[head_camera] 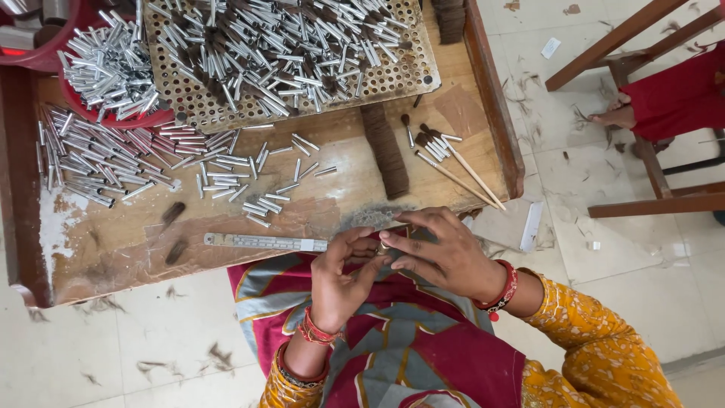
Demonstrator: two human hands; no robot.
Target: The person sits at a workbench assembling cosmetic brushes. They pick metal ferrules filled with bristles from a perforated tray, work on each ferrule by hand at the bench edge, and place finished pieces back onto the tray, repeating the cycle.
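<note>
Metal tube [385, 245]: small, light, stiff, likely slippery; pinched at its ends between fingertips of left hand [341, 276] and right hand [445, 253], both closed around it.

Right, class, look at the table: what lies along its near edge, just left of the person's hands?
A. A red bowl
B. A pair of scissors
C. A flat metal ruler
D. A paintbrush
C: a flat metal ruler lies along the near edge of the wooden table, its right end close to the left hand, which meets the right hand there.
</note>
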